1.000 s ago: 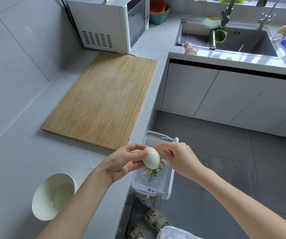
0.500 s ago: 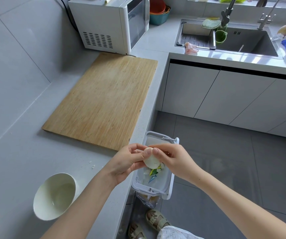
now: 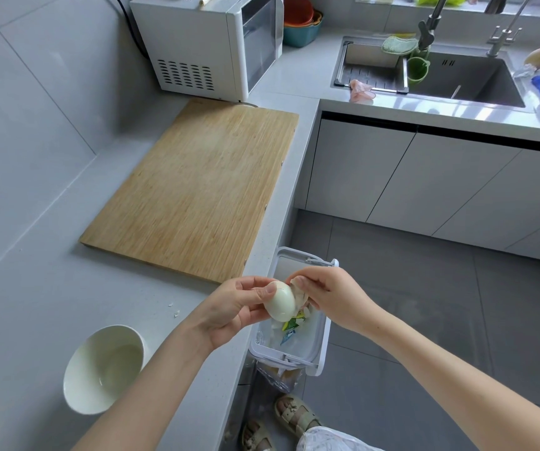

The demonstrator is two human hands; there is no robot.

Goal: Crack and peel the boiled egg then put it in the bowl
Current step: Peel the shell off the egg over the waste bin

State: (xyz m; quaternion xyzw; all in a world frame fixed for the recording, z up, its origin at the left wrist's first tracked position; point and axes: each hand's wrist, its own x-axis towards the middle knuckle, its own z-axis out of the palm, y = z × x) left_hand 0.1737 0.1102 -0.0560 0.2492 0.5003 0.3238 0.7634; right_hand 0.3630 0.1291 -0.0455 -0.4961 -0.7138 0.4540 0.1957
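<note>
A pale boiled egg (image 3: 280, 301) is held over the counter's edge, above a small white waste bin (image 3: 319, 356). My left hand (image 3: 234, 308) grips the egg from the left, thumb on its top. My right hand (image 3: 330, 296) pinches a piece of shell (image 3: 297, 289) at the egg's right side. Most of the egg's visible surface looks smooth and white. A white bowl (image 3: 102, 369) stands on the grey counter to the lower left, with nothing in it but a wet sheen.
A wooden cutting board (image 3: 193, 190) lies on the counter beyond my hands, with a white microwave (image 3: 210, 43) behind it. Shell crumbs (image 3: 175, 311) lie near the counter edge. The bin holds shell bits and scraps. The sink (image 3: 457, 76) is at the far right.
My right hand came onto the egg's top, then drew back to the right with a piece of shell between its fingers. The left hand has turned the egg slightly.
</note>
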